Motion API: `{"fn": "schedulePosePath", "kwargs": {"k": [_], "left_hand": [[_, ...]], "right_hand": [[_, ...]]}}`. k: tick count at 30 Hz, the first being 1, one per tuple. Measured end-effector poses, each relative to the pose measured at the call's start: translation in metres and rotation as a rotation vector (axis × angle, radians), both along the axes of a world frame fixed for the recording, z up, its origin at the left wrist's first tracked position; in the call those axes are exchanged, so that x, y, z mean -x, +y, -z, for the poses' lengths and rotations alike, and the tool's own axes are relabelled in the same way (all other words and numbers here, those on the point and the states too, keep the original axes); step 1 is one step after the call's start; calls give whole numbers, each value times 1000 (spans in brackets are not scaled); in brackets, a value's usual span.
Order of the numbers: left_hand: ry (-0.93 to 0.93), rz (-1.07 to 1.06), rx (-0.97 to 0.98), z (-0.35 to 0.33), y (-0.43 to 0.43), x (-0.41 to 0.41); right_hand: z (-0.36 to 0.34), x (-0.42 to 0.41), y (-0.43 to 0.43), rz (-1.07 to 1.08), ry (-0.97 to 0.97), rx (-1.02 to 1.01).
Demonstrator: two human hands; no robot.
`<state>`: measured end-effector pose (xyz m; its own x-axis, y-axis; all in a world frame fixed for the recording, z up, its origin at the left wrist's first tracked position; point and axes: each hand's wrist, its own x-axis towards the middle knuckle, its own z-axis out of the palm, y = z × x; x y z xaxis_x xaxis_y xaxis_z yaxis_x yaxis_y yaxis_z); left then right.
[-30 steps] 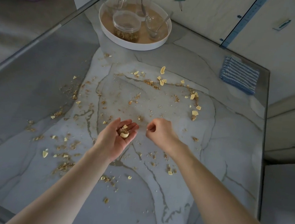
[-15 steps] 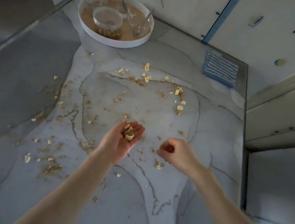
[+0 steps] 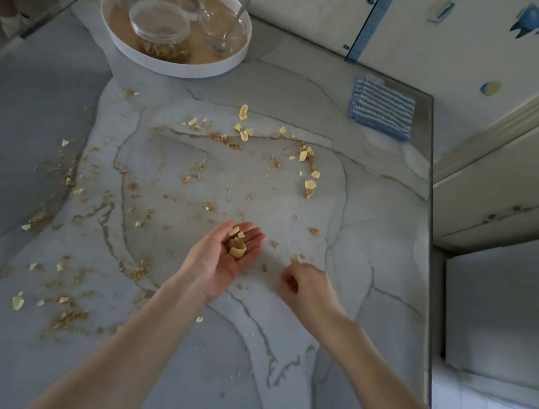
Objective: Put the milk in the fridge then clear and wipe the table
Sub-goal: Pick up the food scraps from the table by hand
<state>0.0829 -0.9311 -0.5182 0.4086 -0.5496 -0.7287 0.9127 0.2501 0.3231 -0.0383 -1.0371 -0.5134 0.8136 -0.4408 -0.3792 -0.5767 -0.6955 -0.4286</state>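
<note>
— What is seen of the surface and the room?

— A grey, veined worktop [image 3: 371, 244] is set against pale cupboard doors [image 3: 309, 7]. Crumbs [image 3: 310, 185] and pale flakes are scattered over most of it, thickest in an arc at the middle and along the left side. A blue striped cloth [image 3: 382, 108] is laid flat near the far right corner, well apart from the crumbs.

— And the containers?

— A white oval tray [image 3: 175, 68] is placed at the far left. A lidded glass jar [image 3: 161, 31] stands in it, with brown cereal seen at its bottom. Beside the jar, a glass bowl [image 3: 220, 29] is seen with a spoon in it.

— How are the hands held?

— The left hand [image 3: 222, 258] is turned palm up, its fingers loosely spread, and a small heap of crumbs is carried on them. The right hand [image 3: 306, 288] is held just beside it, low over the worktop, with its fingers curled toward the thumb; whether a crumb is pinched cannot be told.
</note>
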Motion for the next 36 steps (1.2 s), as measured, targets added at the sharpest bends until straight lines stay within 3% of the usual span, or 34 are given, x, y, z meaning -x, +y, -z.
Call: {"fn": "schedulePosePath", "kwargs": {"k": [4,9,14,18,21,25,36], "left_hand": [[-16,23,-4,1,-13,2],[33,14,49,-5,-39,7],[71,-37,35,-8,-63,-6],[59,-43,21,-9,-71,-15],[41,-40,21,-8,-78,-19],[24,-48,7,-7,-85,-25],[8,-44,-45,-6,-95,-27]], "right_hand": [[-14,-15,-13,260,-257,-225],[-35,-44,-14,134,-323,-475],[-29,-64,-74,307,-382,-253],[-11,-88,-121,242,-137,-51],[-5,-105,-134,86,-3,-21],[3,-115,-137,-10,13,6],[-1,-110,-138,66,-121,-45]]}}
